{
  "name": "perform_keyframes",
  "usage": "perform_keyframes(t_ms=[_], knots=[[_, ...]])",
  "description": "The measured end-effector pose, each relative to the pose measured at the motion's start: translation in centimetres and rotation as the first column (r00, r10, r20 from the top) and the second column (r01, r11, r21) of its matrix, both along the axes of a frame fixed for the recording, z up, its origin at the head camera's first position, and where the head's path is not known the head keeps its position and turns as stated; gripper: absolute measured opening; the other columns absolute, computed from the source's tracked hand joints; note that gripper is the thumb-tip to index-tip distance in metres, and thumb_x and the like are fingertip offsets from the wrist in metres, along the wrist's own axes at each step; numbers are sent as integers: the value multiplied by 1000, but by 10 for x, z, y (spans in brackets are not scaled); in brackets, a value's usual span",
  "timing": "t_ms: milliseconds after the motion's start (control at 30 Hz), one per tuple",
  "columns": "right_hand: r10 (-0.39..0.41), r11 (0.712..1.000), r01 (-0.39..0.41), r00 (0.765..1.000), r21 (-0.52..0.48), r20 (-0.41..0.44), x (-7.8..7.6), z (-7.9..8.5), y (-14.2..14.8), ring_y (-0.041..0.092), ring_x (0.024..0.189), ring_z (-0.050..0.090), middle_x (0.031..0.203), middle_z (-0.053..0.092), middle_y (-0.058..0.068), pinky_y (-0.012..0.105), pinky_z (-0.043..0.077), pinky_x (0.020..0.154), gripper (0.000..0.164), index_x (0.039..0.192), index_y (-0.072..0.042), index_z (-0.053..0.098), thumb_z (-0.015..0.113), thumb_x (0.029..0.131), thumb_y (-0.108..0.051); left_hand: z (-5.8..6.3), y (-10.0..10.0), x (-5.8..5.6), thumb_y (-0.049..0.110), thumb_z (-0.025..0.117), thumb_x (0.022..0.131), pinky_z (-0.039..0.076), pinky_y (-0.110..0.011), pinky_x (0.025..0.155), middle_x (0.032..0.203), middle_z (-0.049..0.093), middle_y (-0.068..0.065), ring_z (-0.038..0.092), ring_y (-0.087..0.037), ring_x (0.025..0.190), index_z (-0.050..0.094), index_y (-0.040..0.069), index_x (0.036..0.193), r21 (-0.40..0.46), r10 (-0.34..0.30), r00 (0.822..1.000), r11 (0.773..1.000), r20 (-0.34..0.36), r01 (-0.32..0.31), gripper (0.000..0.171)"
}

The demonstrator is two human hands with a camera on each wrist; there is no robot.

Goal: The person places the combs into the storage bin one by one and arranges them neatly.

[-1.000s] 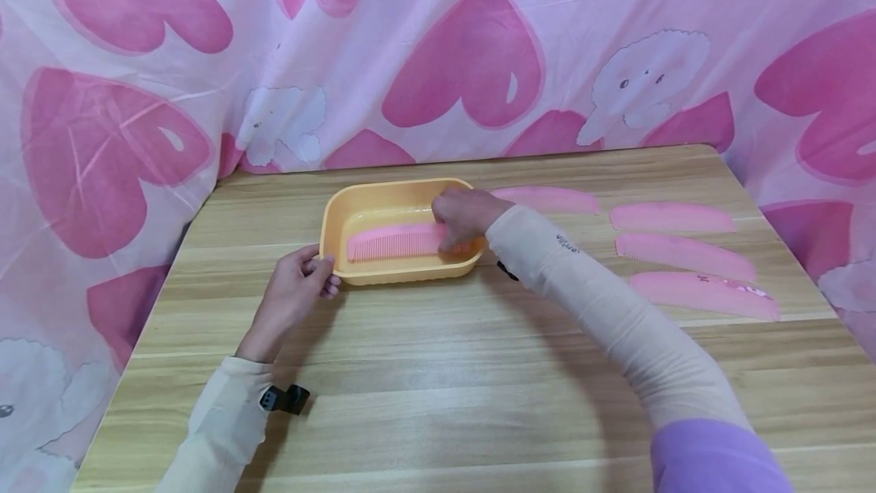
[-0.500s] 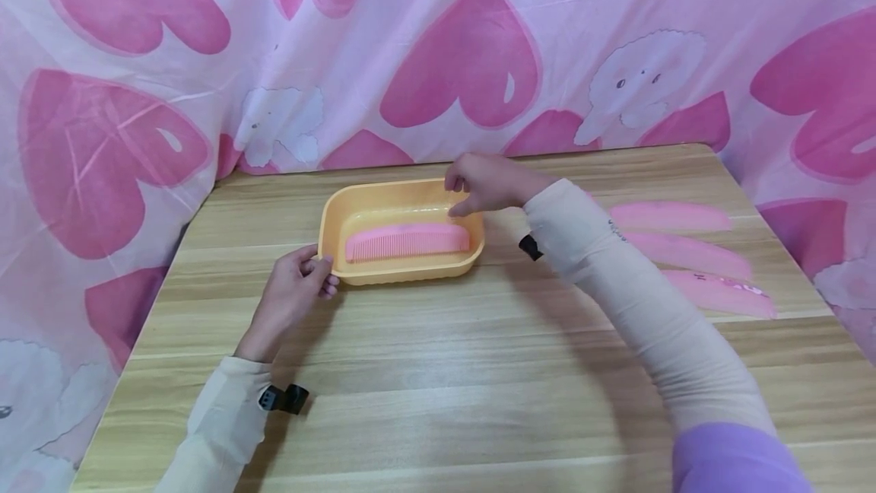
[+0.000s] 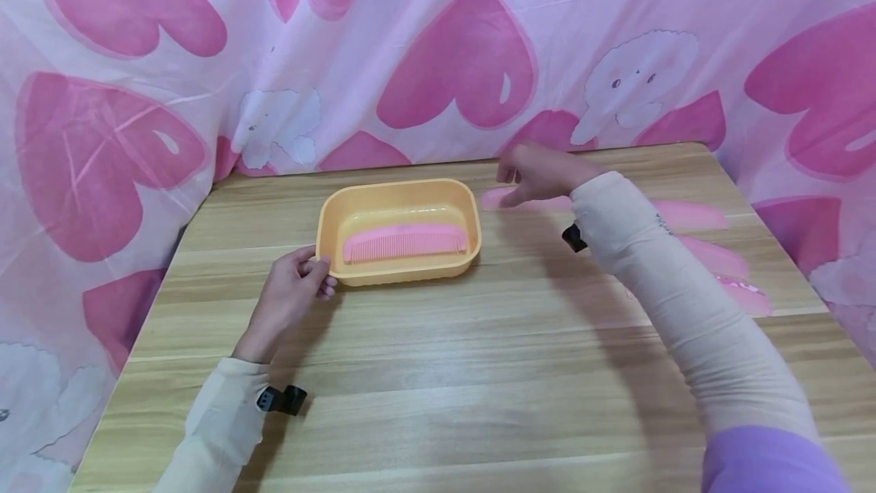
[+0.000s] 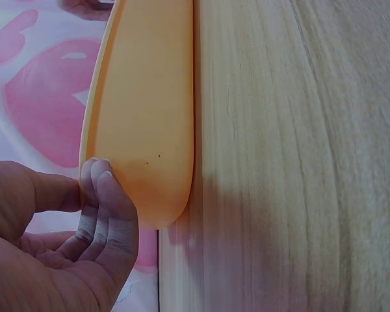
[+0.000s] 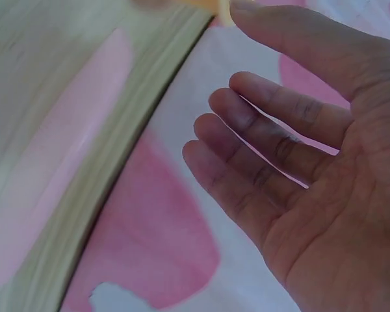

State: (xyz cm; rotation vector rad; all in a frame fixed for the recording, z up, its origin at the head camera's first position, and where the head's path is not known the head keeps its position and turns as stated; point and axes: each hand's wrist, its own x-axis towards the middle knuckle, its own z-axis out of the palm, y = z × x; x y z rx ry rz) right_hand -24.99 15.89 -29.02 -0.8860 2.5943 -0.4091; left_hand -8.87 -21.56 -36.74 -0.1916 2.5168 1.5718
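A yellow plastic basin (image 3: pixel 398 278) stands on the table, with a pink comb (image 3: pixel 407 240) lying in it, teeth toward the near side. My left hand (image 3: pixel 289 291) pinches the basin's near left corner at the rim, thumb on one side and fingers on the other, as the left wrist view shows. To the right of the basin, my right hand (image 3: pixel 547 173) hovers over another pink comb (image 3: pixel 494 198) and partly covers it. In the right wrist view the fingers of this hand are spread and hold nothing, and the comb (image 5: pixel 65 149) lies apart from them.
Farther right, several more pink combs lie in a column, partly hidden by the right sleeve (image 3: pixel 671 310); one comb (image 3: pixel 749 297) bears a printed pattern. A pink heart-patterned cloth (image 3: pixel 455 59) hangs behind the wooden table (image 3: pixel 438 394), along its back edge.
My right hand has let go of the comb in the basin, lifted out and moved right, over the comb at the back. My left hand has stayed at the basin's corner.
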Motion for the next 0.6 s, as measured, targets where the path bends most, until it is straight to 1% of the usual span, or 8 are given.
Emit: perform_keyframes(t_ms=[133, 267, 433, 600], knots=[[-22, 1000, 22, 1000, 8, -6, -2, -8, 16, 33, 104, 64, 106, 71, 16, 48, 54, 94, 32, 109, 4, 73, 82, 85, -15, 0, 0, 0, 15, 46, 109, 61, -25, 68, 94, 66, -21, 65, -12, 73, 44, -10, 144, -2, 2, 1000, 1000, 1, -2, 43], [-49, 999, 49, 999, 15, 11, -3, -14, 32, 35, 108, 62, 111, 70, 19, 50, 53, 96, 34, 112, 6, 71, 81, 85, -13, 1, 0, 0, 16, 46, 109, 61, -26, 68, 93, 67, -18, 65, -13, 73, 44, -10, 145, -11, 2, 1000, 1000, 1, -2, 45], [-79, 997, 78, 996, 27, 48, -4, -22, 52, 42, 115, 59, 122, 65, 26, 54, 51, 99, 46, 121, 10, 66, 81, 86, -15, 1, 0, 0, 16, 47, 109, 61, -26, 68, 92, 67, -19, 65, -13, 73, 45, -10, 144, -11, 0, 1000, 1000, -4, 0, 44], [-144, 988, 138, 985, 69, 95, -6, -31, 69, 46, 121, 55, 130, 60, 29, 57, 49, 101, 54, 129, 11, 60, 80, 87, -17, 0, -1, 0, 15, 47, 109, 60, -25, 67, 93, 66, -21, 65, -13, 73, 44, -11, 144, -1, -7, 1000, 1000, -10, 7, 43]])
